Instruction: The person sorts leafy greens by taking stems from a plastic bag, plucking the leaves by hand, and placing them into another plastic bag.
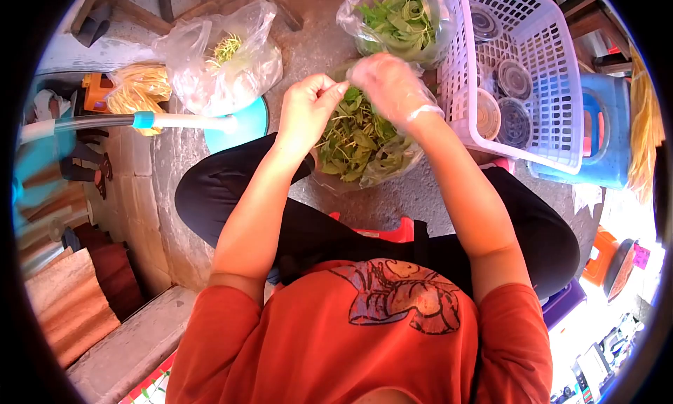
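Bare and pinched closed, my left hand (310, 110) is raised over the upper left edge of a bag of green leaves (354, 141); whatever is between its fingertips is too small to make out. My right hand (389, 85) wears a clear plastic glove and is closed beside it, its fingertips blurred and partly hidden. The leaf bag lies on the ground between my knees. Beyond my right hand sits another clear bag of leaves (401, 25). To the upper left, a clear plastic bag (200, 71) holds a small bunch of thin green stems (227, 49).
At the right stands a white perforated basket (519, 148) with round clear containers, beside a blue crate (613, 131). A turquoise round base (245, 127) with a white pole (175, 121) is at the left. Another person's legs (84, 167) show at the far left.
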The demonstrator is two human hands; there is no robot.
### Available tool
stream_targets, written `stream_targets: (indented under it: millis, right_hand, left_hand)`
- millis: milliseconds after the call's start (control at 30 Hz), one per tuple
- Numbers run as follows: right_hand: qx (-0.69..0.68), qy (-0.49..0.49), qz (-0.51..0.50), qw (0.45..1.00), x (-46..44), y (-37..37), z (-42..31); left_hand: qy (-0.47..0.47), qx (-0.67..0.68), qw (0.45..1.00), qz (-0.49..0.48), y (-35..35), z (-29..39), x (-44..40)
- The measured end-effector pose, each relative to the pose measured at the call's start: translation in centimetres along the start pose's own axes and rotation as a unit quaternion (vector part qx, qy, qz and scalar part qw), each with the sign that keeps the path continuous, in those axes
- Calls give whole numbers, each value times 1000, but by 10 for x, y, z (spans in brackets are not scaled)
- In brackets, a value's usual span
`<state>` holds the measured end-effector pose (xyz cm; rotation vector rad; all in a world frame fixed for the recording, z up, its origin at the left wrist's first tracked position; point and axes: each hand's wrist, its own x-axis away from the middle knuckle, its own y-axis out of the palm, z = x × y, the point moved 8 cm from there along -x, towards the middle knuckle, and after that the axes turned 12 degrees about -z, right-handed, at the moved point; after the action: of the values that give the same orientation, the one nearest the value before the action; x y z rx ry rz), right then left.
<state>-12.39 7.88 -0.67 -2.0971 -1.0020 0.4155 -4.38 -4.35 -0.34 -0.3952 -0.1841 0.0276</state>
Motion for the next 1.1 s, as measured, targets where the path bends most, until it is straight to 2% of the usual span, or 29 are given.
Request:
stream_targets:
  millis: [33,67,133,167,200,233,267,300,333,367,433,567,600,700,767,867,967,1000,1100]
  right_hand:
    - [10,12,31,999,-2,-2,7]
    - [-90,5,102,991,8,-13,18]
    - [-212,70,-1,975,6,4,50]
    - [-271,100,-55,956,5,15,65]
    - [-287,54,-132,947,4,27,70]
    - [-261,90,-162,948,7,34,70]
    - [-234,126,-190,945,11,43,67]
    - [-207,161,-218,940,15,49,68]
    - [-167,105,-192,962,11,68,74]
    - [-170,115,-192,960,14,79,75]
    - [-173,143,-191,956,18,94,74]
    - [-126,140,-188,964,24,93,63]
    - [-120,139,-189,965,24,91,63]
    - [-122,135,-186,966,24,87,66]
    - [-117,138,-201,963,24,82,65]
    - [-175,9,-137,975,20,78,53]
    - [-235,-39,-199,951,17,67,32]
    - [-222,-20,-226,948,17,64,28]
    - [-278,-27,-196,940,10,55,29]
  left_hand:
    - [-6,12,1000,13,-2,-1,0]
    - [-22,83,996,20,-1,-8,1]
    - [-52,222,973,36,0,-27,4]
    - [-86,237,968,21,4,-40,6]
    - [-119,253,960,6,8,-57,8]
    - [-152,269,951,-10,14,-70,10]
    - [-189,233,953,-31,20,-81,11]
    - [-221,141,964,-47,22,-98,7]
    - [-163,-11,987,-11,23,-108,1]
    - [-99,-165,981,25,29,-107,-2]
    - [-187,-257,948,7,40,-119,-1]
    - [-190,-285,938,-54,46,-112,2]
    - [-147,-306,938,-74,47,-107,0]
    - [-139,-313,935,-89,49,-104,1]
    - [-109,-279,949,-99,49,-96,3]
    - [-106,-146,977,-115,43,-78,3]
    - [-105,-22,990,-88,28,-66,3]
    - [-101,3,991,-86,24,-62,2]
    - [-74,52,993,-76,15,-54,-2]
